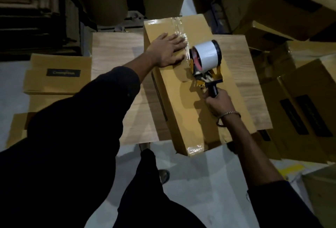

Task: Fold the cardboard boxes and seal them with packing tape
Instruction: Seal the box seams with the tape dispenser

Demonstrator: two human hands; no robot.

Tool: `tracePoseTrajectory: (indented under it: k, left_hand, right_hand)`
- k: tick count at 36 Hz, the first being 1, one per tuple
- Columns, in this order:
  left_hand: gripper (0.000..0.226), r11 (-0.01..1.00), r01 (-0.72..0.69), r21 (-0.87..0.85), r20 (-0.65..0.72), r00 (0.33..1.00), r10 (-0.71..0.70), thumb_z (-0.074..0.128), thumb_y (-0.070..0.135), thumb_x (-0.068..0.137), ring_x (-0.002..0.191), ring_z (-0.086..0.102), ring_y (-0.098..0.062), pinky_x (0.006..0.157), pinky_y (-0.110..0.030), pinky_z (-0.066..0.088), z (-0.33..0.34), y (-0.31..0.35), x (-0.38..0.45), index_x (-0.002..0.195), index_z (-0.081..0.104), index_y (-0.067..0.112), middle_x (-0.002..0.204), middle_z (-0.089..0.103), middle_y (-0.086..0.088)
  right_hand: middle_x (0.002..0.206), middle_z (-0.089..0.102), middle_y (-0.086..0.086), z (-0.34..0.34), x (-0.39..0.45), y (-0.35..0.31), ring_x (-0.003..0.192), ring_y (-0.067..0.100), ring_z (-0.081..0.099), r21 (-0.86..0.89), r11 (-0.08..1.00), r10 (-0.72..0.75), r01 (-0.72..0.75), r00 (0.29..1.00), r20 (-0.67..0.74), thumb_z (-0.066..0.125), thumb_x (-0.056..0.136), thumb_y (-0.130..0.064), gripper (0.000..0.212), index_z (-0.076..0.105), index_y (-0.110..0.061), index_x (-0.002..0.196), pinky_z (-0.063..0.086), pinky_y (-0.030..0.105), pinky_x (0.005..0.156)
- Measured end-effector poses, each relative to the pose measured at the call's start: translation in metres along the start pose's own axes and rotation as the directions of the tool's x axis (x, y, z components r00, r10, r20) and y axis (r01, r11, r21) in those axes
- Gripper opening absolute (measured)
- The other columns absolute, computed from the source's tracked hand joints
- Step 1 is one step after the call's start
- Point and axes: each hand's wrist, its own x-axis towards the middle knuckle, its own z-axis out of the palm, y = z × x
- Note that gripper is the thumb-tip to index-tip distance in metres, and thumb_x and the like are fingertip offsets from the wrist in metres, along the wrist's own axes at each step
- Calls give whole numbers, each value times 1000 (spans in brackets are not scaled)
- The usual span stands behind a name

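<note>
Stacked cardboard is crowding a dim storeroom, and a wood-grain tabletop (116,49) is carrying the long cardboard box (183,104) now being sealed, its near end hanging past the tabletop's front edge. The left hand (168,51) is lying flat on the far half of the box's top, fingers (177,40) straight and spread, pressing beside the clear packing tape (181,29) that is running down the centre seam. The right hand (217,104) is gripping the black handle of the tape dispenser (205,62), fingers curled tight round it, with the roll standing at about mid-length of the box. To do this step well, the dispenser is probably best drawn straight along the seam toward the near end with steady downward pressure, while the flat hand is keeping the flaps level and closed; a slanted pull would likely wrinkle the tape or let it miss the seam. Nothing of the box's inside is showing, so its contents cannot be told. Flattened boxes (58,74) are lying at the left, and assembled boxes (300,111) are piling up at the right, all closed.
</note>
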Motion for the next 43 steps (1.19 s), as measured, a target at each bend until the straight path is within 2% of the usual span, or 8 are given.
tracePoseTrajectory:
  k: [3,6,12,18,25,30,35,43]
  left_hand:
    - [71,999,33,39,-5,999,-33,13,62,105,159,20,-26,126,-56,15,-2,14,-5,165,26,27,173,24,-1]
    - [61,999,19,33,-3,1000,-19,22,45,109,158,23,-28,126,-59,16,5,41,-19,164,30,19,171,27,-8]
    - [71,1000,1,9,30,1000,-1,4,54,106,162,8,-20,129,-54,2,26,70,-38,167,16,18,174,14,-5]
    - [73,998,-21,57,13,1000,20,6,57,104,162,9,-23,129,-53,5,23,67,-35,165,22,21,174,15,-6]
    - [73,1000,12,14,54,998,-13,6,63,106,162,1,-19,129,-50,0,16,72,-36,168,9,25,176,2,1]
    - [66,1000,-4,20,40,999,3,10,59,108,161,11,-23,128,-55,6,18,74,-42,167,15,29,175,11,-1]
    - [62,989,-144,-16,56,988,145,16,48,111,161,15,-23,128,-58,6,25,102,-57,164,29,20,173,23,-4]
    - [67,996,-86,-12,46,995,86,6,48,108,162,10,-21,129,-49,6,34,110,-65,165,25,19,174,18,-2]
  right_hand:
    - [96,74,13,3,-8,12,94,37,68,22,1000,19,-18,1000,-22,69,82,-21,11,72,-25,91,57,46,87]
    - [94,73,15,4,-8,11,91,40,66,32,999,24,-23,998,-52,69,87,-26,15,73,-20,100,57,48,84]
    - [93,72,14,1,-9,10,87,37,66,56,998,11,-10,1000,-25,68,88,-24,18,73,-19,104,53,41,77]
    - [90,70,13,1,-13,6,83,35,64,6,999,-34,35,999,-35,66,87,-20,16,70,-15,101,49,38,72]
    - [99,71,12,-13,-37,30,94,35,64,-10,1000,13,-13,999,31,66,90,-18,17,72,-16,107,50,39,83]
    - [78,62,4,-7,-61,50,84,33,61,16,1000,4,-4,1000,0,66,92,-20,7,63,-21,86,45,36,76]
    - [83,65,8,-9,-61,45,85,35,63,55,997,51,-51,999,-6,68,91,-21,7,64,-20,85,49,40,78]
    - [84,69,10,-12,-69,46,85,33,65,62,998,13,-15,999,34,69,87,-18,7,69,-13,93,53,41,80]
